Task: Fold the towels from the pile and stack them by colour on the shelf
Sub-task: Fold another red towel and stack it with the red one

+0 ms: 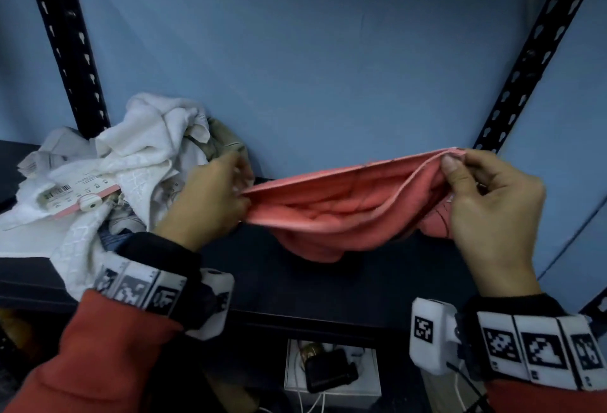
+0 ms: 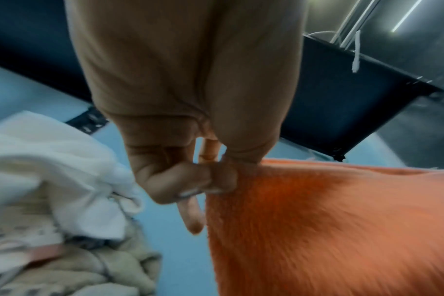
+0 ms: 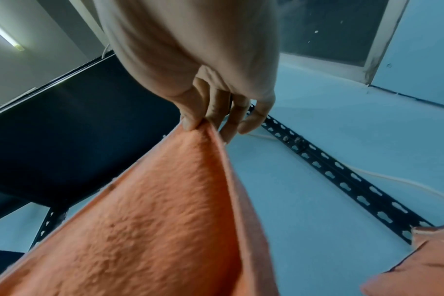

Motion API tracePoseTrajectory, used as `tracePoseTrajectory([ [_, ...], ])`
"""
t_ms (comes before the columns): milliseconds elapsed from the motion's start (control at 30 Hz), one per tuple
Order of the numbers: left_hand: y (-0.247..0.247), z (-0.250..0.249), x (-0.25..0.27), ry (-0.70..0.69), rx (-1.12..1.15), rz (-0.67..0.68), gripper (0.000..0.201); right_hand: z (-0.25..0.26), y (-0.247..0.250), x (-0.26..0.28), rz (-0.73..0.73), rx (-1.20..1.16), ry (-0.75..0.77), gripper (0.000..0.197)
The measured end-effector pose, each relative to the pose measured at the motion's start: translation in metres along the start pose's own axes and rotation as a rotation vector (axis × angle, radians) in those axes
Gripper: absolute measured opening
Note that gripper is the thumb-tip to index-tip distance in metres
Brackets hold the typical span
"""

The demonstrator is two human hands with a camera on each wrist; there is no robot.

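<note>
A coral-pink towel point(image 1: 341, 209) hangs doubled between my hands above the dark shelf board point(image 1: 328, 291), its belly sagging onto the board. My left hand point(image 1: 243, 197) pinches its left end; in the left wrist view thumb and forefinger point(image 2: 216, 180) clamp the towel point(image 2: 330, 230). My right hand point(image 1: 455, 163) pinches the upper right corner, thumb against forefinger; in the right wrist view the fingertips point(image 3: 190, 122) nip the towel's point(image 3: 152, 220) edge. A crumpled pile of white and beige towels point(image 1: 131, 163) lies on the shelf at the left, behind my left hand.
Black perforated shelf uprights stand at the left point(image 1: 65, 45) and right point(image 1: 532, 61) against a blue wall point(image 1: 312, 51). A pink-edged label point(image 1: 75, 196) lies on the pile. Below the shelf sits a white box point(image 1: 331, 370) with dark gear and cables.
</note>
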State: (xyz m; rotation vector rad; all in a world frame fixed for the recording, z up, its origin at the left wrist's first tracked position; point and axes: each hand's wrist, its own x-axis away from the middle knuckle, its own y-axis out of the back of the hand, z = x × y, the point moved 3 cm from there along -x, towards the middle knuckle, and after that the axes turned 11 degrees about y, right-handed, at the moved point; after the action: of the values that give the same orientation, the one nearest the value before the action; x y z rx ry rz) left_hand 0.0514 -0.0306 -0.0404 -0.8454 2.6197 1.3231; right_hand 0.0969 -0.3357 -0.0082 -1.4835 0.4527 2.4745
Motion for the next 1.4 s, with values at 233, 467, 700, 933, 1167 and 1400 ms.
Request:
tracePoseTrajectory([
  [233, -0.002, 0.029, -0.002, 0.267, 0.077, 0.172, 0.02, -0.004, -0.004, 0.003, 0.027, 0.07, 0.025, 0.011],
  [467, -0.004, -0.015, 0.019, -0.109, 0.263, 0.282, 0.047, 0.006, -0.021, 0.01, 0.262, 0.064, 0.038, 0.006],
  [700, -0.026, -0.079, 0.061, -0.393, 0.525, 0.111, 0.02, 0.035, -0.046, 0.025, 0.386, 0.021, 0.167, 0.011],
  [933, -0.041, -0.07, 0.059, -0.378, 0.526, 0.048, 0.008, 0.034, -0.044, 0.023, 0.379, -0.092, 0.083, 0.01],
  [1167, -0.045, -0.031, 0.03, -0.373, -0.021, 0.217, 0.028, 0.018, -0.015, 0.005, 0.124, -0.04, 0.066, 0.012],
  [1400, -0.005, 0.027, -0.001, -0.042, -0.082, 0.237, 0.028, 0.0, 0.012, -0.007, 0.072, -0.064, 0.044, 0.016],
])
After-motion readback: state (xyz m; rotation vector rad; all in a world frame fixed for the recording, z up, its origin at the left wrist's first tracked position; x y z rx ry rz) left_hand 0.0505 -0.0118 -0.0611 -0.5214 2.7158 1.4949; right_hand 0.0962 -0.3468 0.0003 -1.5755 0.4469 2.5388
